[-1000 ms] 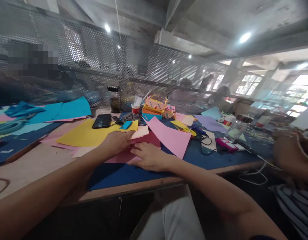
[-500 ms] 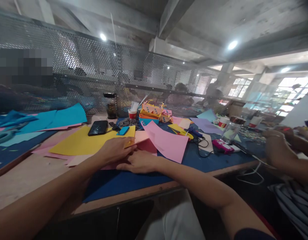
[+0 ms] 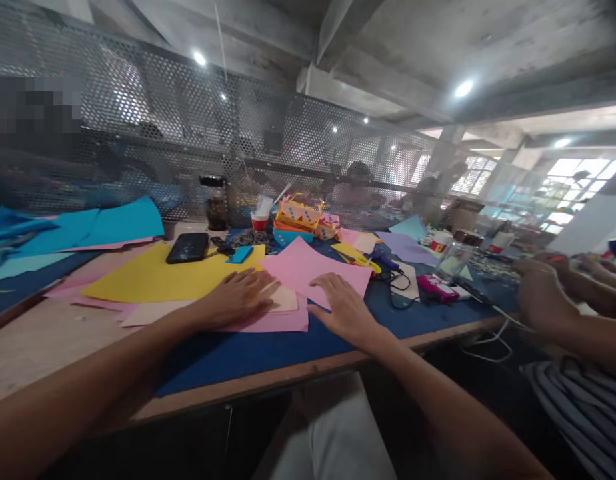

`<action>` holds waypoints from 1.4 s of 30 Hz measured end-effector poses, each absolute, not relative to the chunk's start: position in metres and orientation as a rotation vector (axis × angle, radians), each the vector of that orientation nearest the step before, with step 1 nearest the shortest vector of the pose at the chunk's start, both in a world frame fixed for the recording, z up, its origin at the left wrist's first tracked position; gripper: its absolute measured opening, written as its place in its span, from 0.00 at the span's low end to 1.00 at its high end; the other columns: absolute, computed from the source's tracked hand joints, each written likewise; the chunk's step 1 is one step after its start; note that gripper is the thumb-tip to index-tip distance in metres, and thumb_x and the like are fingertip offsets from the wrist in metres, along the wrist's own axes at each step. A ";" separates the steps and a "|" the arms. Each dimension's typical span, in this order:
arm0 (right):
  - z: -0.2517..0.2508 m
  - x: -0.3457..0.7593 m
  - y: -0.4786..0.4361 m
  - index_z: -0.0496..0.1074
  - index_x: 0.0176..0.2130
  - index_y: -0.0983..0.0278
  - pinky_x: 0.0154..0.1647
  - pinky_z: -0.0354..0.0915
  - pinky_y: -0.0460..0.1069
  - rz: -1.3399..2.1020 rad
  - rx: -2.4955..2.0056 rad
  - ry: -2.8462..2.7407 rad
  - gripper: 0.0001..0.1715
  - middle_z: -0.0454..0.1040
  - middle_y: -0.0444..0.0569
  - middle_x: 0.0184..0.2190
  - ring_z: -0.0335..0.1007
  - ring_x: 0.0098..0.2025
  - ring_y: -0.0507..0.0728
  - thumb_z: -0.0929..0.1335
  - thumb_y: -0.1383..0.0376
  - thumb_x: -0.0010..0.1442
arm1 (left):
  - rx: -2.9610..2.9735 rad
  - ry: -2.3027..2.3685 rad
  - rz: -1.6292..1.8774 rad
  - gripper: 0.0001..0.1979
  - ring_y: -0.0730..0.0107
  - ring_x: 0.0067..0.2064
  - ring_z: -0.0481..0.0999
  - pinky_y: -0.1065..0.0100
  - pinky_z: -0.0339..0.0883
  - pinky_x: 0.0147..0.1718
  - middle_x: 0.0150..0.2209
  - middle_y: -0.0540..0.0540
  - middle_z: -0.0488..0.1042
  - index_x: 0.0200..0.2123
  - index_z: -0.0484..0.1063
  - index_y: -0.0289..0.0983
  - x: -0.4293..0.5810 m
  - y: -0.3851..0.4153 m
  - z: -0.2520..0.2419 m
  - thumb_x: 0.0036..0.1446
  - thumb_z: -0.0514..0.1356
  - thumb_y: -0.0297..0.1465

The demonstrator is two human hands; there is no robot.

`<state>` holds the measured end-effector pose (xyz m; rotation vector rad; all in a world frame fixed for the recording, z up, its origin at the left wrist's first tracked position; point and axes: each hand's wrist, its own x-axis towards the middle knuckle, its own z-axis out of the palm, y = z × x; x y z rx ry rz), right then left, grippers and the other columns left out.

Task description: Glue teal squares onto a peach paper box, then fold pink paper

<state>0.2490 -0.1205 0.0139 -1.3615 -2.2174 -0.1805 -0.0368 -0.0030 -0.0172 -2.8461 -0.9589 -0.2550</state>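
Turquoise paper (image 3: 121, 227) lies at the far left, lapping past a wooden divider onto the bench (image 3: 213, 363). Next comes one yellow sheet (image 3: 153, 277), its left corner over paler pink paper, with one black phone (image 3: 188, 247) on its back edge and one dark-lidded jar (image 3: 216, 210) behind. Flat, palm down and gripping nothing, the left hand (image 3: 241, 293) rests on one cream sheet (image 3: 283, 299), which lies on a lower pink sheet (image 3: 288, 321); a strip of blue surface runs from that sheet's front edge to the wooden rim. Behind stand one red-and-white cup (image 3: 260, 222) and one pile of folded paper pieces (image 3: 299, 217). One upper pink sheet (image 3: 313, 260) slants between the hands, its lower edge near the right hand (image 3: 345, 307), whose fingers are spread with the thumb apart; whether it touches I cannot tell. Rightward, blue surface shows before one magenta device (image 3: 438, 288), one clear jar (image 3: 453, 259) and two more cups (image 3: 441, 241), then another person's arm (image 3: 553, 307).
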 end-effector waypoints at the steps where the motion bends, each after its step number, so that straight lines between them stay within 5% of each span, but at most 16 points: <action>1: 0.012 0.259 -0.120 0.68 0.60 0.65 0.61 0.65 0.59 -0.152 -1.438 -2.222 0.28 0.73 0.58 0.58 0.68 0.61 0.64 0.72 0.57 0.66 | -2.833 -1.000 -0.235 0.31 0.45 0.73 0.56 0.45 0.48 0.68 0.73 0.39 0.60 0.72 0.59 0.46 -0.036 -0.003 -0.020 0.72 0.45 0.51; 5: 0.002 0.278 -0.113 0.71 0.60 0.64 0.60 0.67 0.58 -0.097 -1.596 -2.303 0.29 0.75 0.56 0.58 0.73 0.59 0.63 0.70 0.51 0.67 | -2.856 -1.087 -0.177 0.35 0.45 0.73 0.56 0.45 0.48 0.67 0.73 0.38 0.59 0.72 0.58 0.43 -0.034 -0.002 -0.024 0.71 0.42 0.54; 11: -0.004 0.279 -0.108 0.76 0.51 0.63 0.57 0.66 0.51 -0.201 -1.652 -2.213 0.14 0.80 0.51 0.51 0.76 0.54 0.58 0.66 0.60 0.72 | -2.880 -1.099 -0.150 0.34 0.47 0.73 0.56 0.47 0.48 0.68 0.74 0.40 0.58 0.72 0.58 0.44 -0.034 -0.003 -0.016 0.70 0.43 0.54; 19: -0.010 0.285 -0.107 0.77 0.49 0.62 0.53 0.67 0.51 -0.250 -1.708 -2.112 0.14 0.80 0.51 0.50 0.77 0.52 0.58 0.64 0.60 0.73 | -2.725 -1.421 -0.312 0.33 0.45 0.62 0.72 0.51 0.67 0.57 0.66 0.30 0.68 0.67 0.62 0.38 -0.042 0.000 0.002 0.67 0.52 0.51; 24: -0.011 0.284 -0.108 0.77 0.49 0.61 0.52 0.67 0.51 -0.253 -1.712 -2.107 0.14 0.80 0.51 0.50 0.77 0.52 0.58 0.64 0.60 0.73 | -2.641 -1.545 -0.216 0.33 0.41 0.50 0.80 0.52 0.71 0.47 0.53 0.31 0.79 0.62 0.68 0.38 -0.045 -0.005 0.012 0.62 0.54 0.53; 32: -0.009 0.283 -0.109 0.77 0.48 0.61 0.51 0.67 0.51 -0.255 -1.737 -2.086 0.13 0.80 0.50 0.49 0.77 0.51 0.58 0.64 0.61 0.72 | -2.665 -1.473 -0.095 0.19 0.47 0.43 0.81 0.59 0.69 0.38 0.43 0.37 0.83 0.48 0.76 0.39 -0.046 -0.009 0.024 0.56 0.56 0.38; 42: -0.010 0.284 -0.108 0.77 0.47 0.61 0.51 0.66 0.51 -0.270 -1.737 -2.082 0.12 0.81 0.49 0.49 0.77 0.51 0.58 0.64 0.61 0.72 | -2.676 -1.322 -0.165 0.13 0.51 0.45 0.80 0.60 0.69 0.38 0.44 0.37 0.81 0.40 0.76 0.38 -0.033 -0.017 0.018 0.61 0.53 0.34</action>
